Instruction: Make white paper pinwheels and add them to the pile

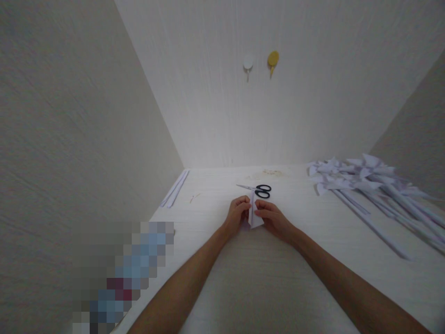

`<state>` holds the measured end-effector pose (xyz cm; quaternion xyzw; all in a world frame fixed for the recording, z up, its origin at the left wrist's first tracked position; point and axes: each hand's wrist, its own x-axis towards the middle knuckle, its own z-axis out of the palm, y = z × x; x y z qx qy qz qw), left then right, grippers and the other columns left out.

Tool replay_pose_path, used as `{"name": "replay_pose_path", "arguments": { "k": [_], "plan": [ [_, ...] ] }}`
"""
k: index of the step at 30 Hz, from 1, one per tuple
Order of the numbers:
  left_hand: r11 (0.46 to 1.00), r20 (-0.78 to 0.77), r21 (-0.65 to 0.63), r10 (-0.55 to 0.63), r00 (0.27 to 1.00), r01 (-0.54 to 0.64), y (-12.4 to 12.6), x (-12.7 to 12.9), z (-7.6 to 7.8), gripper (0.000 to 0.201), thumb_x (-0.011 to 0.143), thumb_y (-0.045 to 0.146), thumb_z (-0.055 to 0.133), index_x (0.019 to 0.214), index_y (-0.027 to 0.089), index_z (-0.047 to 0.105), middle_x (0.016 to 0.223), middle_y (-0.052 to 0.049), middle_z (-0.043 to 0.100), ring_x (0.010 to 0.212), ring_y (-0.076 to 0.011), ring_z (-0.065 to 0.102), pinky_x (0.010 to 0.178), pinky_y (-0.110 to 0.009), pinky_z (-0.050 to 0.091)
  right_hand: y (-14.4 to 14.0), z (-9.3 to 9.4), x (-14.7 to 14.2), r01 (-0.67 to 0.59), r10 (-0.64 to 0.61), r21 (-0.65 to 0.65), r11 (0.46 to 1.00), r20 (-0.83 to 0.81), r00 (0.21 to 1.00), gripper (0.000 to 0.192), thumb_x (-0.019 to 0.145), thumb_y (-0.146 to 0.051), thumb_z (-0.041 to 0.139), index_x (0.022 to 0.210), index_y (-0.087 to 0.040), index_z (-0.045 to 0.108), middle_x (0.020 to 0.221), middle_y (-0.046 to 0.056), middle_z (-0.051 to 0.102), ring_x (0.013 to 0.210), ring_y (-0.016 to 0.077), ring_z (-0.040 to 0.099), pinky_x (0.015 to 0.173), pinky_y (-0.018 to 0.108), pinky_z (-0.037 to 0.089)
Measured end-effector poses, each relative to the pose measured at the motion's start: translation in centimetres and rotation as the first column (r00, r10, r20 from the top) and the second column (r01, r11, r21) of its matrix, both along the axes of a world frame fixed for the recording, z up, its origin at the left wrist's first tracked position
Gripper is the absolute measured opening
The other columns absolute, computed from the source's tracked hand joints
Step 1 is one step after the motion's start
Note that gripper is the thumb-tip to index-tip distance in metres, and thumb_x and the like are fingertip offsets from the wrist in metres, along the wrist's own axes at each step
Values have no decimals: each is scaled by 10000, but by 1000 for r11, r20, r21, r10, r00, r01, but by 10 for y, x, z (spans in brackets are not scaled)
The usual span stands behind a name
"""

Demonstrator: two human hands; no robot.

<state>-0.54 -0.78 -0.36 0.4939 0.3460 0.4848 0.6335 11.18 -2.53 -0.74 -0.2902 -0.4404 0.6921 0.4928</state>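
Note:
Between my two hands, above the middle of the white table, is a small folded piece of white paper with a crease down it. My left hand pinches its left side, thumb on the near face. The right side is gripped by my right hand, fingers partly hidden behind the paper. Just beyond the hands lies a pair of scissors with black handles, blades pointing left.
Pinwheel-like folded white papers on long paper sticks are piled at the right. Flat white paper strips lie at the back left. Small thin bits and a pale little heap rest on the table. Two hooks hang on the wall.

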Motion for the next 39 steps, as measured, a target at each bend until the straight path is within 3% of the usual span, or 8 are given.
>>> {"name": "replay_pose_path", "arguments": {
  "k": [8, 15, 18, 23, 28, 33, 37, 39],
  "plan": [
    [881, -543, 471, 246, 803, 49, 27, -24, 49, 113, 622, 237, 424, 538, 164, 406, 477, 45, 395, 450, -72, 382, 455, -200, 308, 10, -12, 3, 278, -280, 50, 959, 51, 959, 177, 573, -220, 594, 567, -194, 419, 527, -68, 400, 483, 75, 363, 478, 213, 280],
    [568, -580, 760, 812, -63, 315, 62, -67, 136, 243, 779, 218, 317, 857, 117, 524, 857, -95, 533, 829, -211, 489, 696, -331, 365, 13, -13, 4, 317, -319, 37, 948, 58, 946, 201, 592, -241, 597, 567, -194, 403, 539, -61, 390, 497, 75, 357, 474, 209, 276],
    [601, -554, 681, 796, -244, 417, 77, -75, 136, 285, 806, 173, 278, 969, 99, 499, 955, -150, 512, 939, -267, 461, 716, -368, 368, 13, -12, 3, 310, -312, 32, 950, 63, 948, 208, 596, -252, 601, 579, -198, 401, 546, -61, 398, 500, 77, 370, 482, 212, 293],
    [798, -693, 468, 598, -403, 379, 99, -86, 85, 331, 803, 62, 243, 978, 86, 523, 985, -172, 533, 978, -260, 464, 755, -355, 358, 15, -14, 3, 304, -305, 22, 952, 36, 952, 236, 593, -291, 622, 604, -199, 405, 557, -62, 420, 500, 74, 394, 484, 209, 321],
    [857, -759, 420, 511, -403, 297, 108, -89, 42, 248, 789, 101, 349, 842, 80, 592, 885, -166, 590, 895, -253, 533, 720, -326, 383, 20, -21, 4, 309, -313, 64, 949, 75, 947, 220, 627, -321, 610, 647, -196, 430, 588, -61, 428, 515, 68, 410, 487, 198, 349],
    [853, -792, 505, 518, -322, 129, 105, -77, 41, 366, 827, 360, 318, 878, 112, 582, 918, -161, 600, 851, -244, 560, 665, -315, 408, 24, -26, 4, 316, -325, 105, 943, 92, 941, 210, 651, -340, 592, 667, -193, 443, 601, -63, 433, 523, 66, 417, 500, 198, 371],
    [929, -785, 190, 339, 519, -319, 88, -55, 38, 546, 795, 525, 229, 648, 121, 566, 673, -114, 615, 636, -180, 570, 561, -271, 418, 23, -22, 5, 329, -342, 137, 934, 87, 936, 221, 653, -356, 583, 663, -189, 439, 604, -59, 448, 529, 65, 424, 512, 200, 373],
    [931, -598, -50, 261, 758, -360, 76, -46, 32, 514, 731, 575, 341, 598, 123, 545, 578, -86, 587, 521, -149, 528, 500, -257, 401, 22, -19, 6, 327, -341, 135, 935, 95, 935, 227, 650, -363, 580, 667, -190, 433, 602, -60, 448, 533, 65, 430, 517, 200, 378]
  ]
}}
